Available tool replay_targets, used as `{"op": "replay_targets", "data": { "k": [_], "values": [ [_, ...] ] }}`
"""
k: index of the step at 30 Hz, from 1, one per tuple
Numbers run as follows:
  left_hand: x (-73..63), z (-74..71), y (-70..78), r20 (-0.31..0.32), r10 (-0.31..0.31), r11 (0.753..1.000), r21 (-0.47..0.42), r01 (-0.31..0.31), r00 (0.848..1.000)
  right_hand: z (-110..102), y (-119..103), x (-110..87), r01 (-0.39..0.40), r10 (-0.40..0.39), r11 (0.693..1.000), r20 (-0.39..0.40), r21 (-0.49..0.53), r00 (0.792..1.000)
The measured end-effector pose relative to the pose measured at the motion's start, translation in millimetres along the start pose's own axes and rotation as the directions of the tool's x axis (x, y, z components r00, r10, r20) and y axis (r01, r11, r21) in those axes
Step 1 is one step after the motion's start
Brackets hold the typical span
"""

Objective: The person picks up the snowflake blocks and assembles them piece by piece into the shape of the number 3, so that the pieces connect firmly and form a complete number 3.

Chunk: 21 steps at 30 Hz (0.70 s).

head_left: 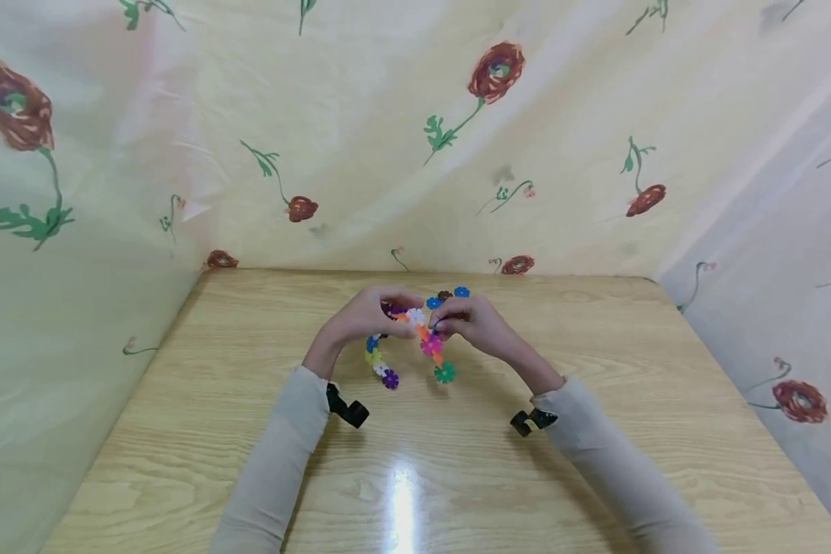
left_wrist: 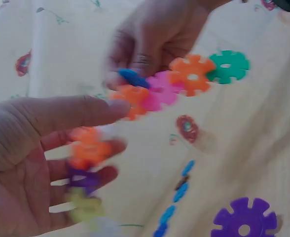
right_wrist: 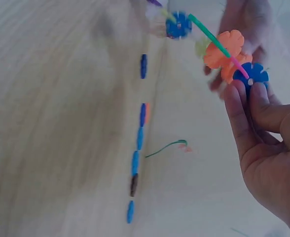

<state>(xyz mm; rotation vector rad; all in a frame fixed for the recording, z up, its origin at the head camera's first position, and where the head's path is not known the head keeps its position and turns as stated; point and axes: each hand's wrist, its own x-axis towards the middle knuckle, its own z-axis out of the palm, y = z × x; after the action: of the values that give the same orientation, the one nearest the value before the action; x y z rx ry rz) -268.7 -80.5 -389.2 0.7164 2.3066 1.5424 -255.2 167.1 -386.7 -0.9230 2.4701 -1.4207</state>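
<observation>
My left hand (head_left: 365, 315) holds a curved chain of interlocking flower-shaped plastic discs, its thumb against an orange disc (left_wrist: 130, 101) in the left wrist view. My right hand (head_left: 483, 329) pinches a blue flower disc (right_wrist: 257, 73) between thumb and fingertip, right against the chain. Along the chain near that hand come a pink disc (head_left: 431, 344), another orange disc (left_wrist: 192, 75) and a green disc (head_left: 445, 373) at the end. The chain's other branch hangs on the left and ends in a purple disc (head_left: 390, 378). Whether the blue disc is slotted in, I cannot tell.
Behind the hands, a row of blue and brown discs (head_left: 445, 295) lies on the wooden table (head_left: 595, 346). A flower-patterned cloth (head_left: 360, 138) hangs behind the table and along both sides. Black straps with mounts (head_left: 349, 408) sit on the wrists.
</observation>
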Motion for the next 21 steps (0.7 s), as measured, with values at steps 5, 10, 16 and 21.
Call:
{"op": "replay_targets", "data": {
  "k": [5, 10, 16, 21],
  "values": [
    [-7.7, -2.6, 11.0, -0.23, -0.002, 0.999, -0.033, -0.006, 0.973, 6, 10, -3.1, -0.07, 0.072, 0.997, -0.065, 0.03, 0.995],
    [-12.6, 12.1, 3.3, -0.242, -0.102, 0.987, -0.147, 0.067, 0.965, 11, 14, -5.7, -0.082, 0.089, 0.994, -0.103, 0.065, 0.991],
    [-12.2, 28.5, -9.3, -0.094, -0.226, 0.95, -0.239, 0.198, 0.97, 18, 21, -5.9, -0.063, 0.076, 0.992, -0.115, 0.109, 0.99],
    [-9.7, 34.0, -12.7, -0.091, -0.284, 0.917, -0.316, 0.242, 0.955, 22, 21, -3.5, -0.074, 0.084, 0.991, -0.087, 0.109, 0.993]
  ]
}}
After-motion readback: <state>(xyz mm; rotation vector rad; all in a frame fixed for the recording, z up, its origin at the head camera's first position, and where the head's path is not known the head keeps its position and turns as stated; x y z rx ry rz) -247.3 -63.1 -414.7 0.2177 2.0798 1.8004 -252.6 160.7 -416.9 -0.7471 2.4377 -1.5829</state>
